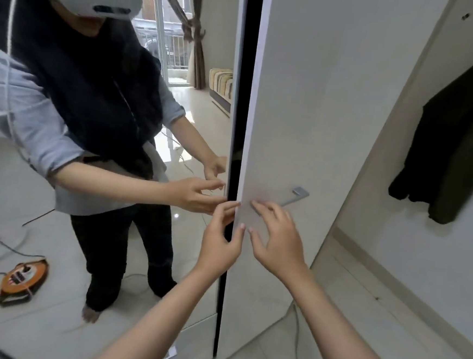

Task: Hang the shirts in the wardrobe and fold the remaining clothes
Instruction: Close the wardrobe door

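Note:
A white wardrobe door (pixel 306 105) stands in front of me, with a dark gap (pixel 238 122) along its left edge. My left hand (pixel 220 240) pinches that edge, fingers behind it and thumb on the front face. My right hand (pixel 278 239) rests on the door's face with spread fingers, just below the metal handle (pixel 296 196). To the right, past the door, a dark garment (pixel 456 145) hangs against a pale surface. No other clothes are in view.
Left of the gap is a mirrored door (pixel 189 260) that reflects me, a tiled floor, an orange cable reel (pixel 23 278) and a striped sofa (pixel 221 84). A grey cable (pixel 296 342) runs over the floor by the door's foot.

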A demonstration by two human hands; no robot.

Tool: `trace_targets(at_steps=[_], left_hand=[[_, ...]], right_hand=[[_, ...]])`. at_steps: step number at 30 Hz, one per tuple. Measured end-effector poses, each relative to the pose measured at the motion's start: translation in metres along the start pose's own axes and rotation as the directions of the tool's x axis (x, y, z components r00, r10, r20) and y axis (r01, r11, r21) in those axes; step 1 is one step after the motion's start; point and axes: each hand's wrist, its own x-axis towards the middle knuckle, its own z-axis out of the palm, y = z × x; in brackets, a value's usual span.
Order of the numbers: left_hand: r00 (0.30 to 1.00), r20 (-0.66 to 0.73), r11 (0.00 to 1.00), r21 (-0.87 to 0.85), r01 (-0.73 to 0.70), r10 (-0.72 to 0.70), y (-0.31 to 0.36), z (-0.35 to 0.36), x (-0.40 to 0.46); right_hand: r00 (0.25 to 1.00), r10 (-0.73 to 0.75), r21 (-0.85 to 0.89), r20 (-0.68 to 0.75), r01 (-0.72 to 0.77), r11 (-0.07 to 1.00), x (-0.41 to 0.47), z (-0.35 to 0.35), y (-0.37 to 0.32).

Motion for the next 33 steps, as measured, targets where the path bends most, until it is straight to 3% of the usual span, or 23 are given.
trace_targets(at_steps=[4, 8, 12, 21, 28, 33], left_hand=[[0.992, -0.125, 0.996, -0.085, 0.024, -0.034, -0.002, 0.013, -0.003], [0.995, -0.097, 0.996, -0.091, -0.019, 0.010, -0.006, 0.012, -0.007], [0.999, -0.005, 0.990, -0.137, -0.039, 0.039, -0.008, 0.010, -0.015], [0.951, 0.268, 0.963, -0.255, -0.088, 0.157, -0.006, 0.020, -0.036], [0.856, 0.457, 0.934, -0.349, -0.078, 0.242, 0.000, 0.052, -0.052], [0.739, 0.638, 0.919, -0.388, 0.069, 0.215, 0.007, 0.092, -0.054]], right_hand=[[0.985, 0.028, 0.049, -0.172, -0.020, 0.999, -0.003, 0.012, -0.004], [0.972, 0.012, 0.045, -0.235, -0.001, 0.999, -0.010, 0.008, 0.000], [0.970, -0.017, 0.022, -0.243, 0.023, 0.999, -0.020, -0.010, 0.004], [0.944, 0.092, -0.018, -0.318, -0.103, 0.995, -0.056, -0.047, -0.004], [0.897, -0.003, -0.201, -0.442, -0.095, 0.975, -0.085, -0.093, -0.022], [0.828, 0.031, -0.333, -0.560, -0.259, 0.907, -0.101, -0.123, -0.016]])
